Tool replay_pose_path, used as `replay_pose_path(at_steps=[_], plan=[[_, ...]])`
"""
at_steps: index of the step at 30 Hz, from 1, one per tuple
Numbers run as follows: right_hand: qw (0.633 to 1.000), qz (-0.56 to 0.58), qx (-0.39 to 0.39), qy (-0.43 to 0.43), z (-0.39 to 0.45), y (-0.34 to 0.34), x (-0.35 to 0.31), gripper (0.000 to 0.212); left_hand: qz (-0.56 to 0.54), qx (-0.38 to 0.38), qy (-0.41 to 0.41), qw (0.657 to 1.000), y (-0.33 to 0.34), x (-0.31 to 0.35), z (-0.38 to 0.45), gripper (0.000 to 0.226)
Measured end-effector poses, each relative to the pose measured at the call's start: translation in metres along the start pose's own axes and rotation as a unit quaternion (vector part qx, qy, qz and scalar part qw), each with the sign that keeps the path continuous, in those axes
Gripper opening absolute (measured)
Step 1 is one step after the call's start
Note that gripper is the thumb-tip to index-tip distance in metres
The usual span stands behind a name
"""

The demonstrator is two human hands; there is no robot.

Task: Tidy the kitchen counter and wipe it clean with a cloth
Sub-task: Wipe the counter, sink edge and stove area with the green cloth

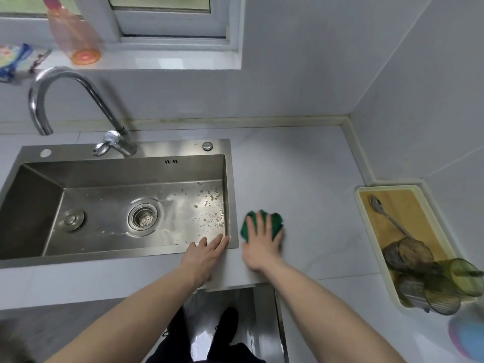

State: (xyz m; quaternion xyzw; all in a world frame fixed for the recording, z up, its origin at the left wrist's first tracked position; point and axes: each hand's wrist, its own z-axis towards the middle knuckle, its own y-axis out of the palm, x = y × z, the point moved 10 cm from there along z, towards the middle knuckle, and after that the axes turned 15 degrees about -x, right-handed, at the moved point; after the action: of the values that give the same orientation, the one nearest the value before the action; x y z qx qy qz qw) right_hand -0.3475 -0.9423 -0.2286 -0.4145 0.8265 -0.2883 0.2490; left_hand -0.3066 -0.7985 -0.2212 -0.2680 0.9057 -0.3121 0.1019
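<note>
The right hand [262, 247] presses flat on the green cloth [263, 224]; the left hand [207, 255] lies open. Wiping far right could bump the glass cups [429, 273].

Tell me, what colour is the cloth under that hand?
Green. The cloth shows best in the head view, pressed flat under the right hand.

The pale counter [301, 179] carried a steel sink [183, 148] set into it at left. A green cloth [275, 221] lay on it just beside the sink's rim. At right, against the wall, sat a tray [366, 205] holding glasses.
</note>
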Motion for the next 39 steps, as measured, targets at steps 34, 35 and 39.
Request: replay_pose_path(at_steps=[34, 35, 39], plan=[[0.995, 0.048, 0.046, -0.074, 0.077, -0.086, 0.002, 0.058, 0.036, 0.011, -0.023, 0.999, -0.089, 0.015, 0.051, 0.13], [0.994, 0.032, 0.045, -0.092, 0.078, -0.087, -0.004, 0.058, 0.038, 0.008, -0.024, 0.999, -0.089, 0.015, 0.05, 0.129], [0.994, 0.007, 0.06, -0.093, 0.081, -0.095, 0.03, 0.06, 0.053, 0.003, -0.024, 0.998, -0.089, 0.014, 0.05, 0.127]])
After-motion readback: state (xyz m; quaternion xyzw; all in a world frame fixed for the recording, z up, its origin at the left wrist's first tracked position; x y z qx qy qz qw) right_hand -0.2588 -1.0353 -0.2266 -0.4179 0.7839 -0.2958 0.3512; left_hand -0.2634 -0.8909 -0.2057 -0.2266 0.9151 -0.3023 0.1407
